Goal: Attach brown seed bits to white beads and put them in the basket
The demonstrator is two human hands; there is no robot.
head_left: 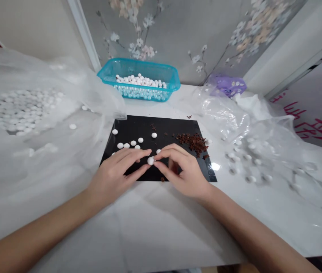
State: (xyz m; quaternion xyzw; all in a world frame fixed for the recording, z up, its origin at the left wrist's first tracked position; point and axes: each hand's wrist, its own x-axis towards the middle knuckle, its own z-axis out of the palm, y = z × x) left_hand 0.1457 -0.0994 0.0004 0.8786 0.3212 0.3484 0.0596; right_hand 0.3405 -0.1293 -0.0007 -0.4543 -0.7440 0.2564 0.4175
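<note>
A small white ball [151,160] is held just above the black mat [138,125], between my two hands. My left hand [118,168] closes thumb and index finger around the ball's left side. Against the ball's right edge, my right hand [185,170] pinches thumb and index finger together; whatever lies between those tips is too small to make out. Several loose white balls [133,143] lie on the mat beyond my left fingers. To the right of them is a pile of small reddish-brown, spiky pieces [193,143].
Behind the mat, a blue plastic basket [175,85] holds many white balls. A clear bag [87,83] full of white balls lies at left. More clear plastic [226,113] with white balls covers the right, near a purple packet [230,85]. A flowered wall [175,38] rises behind.
</note>
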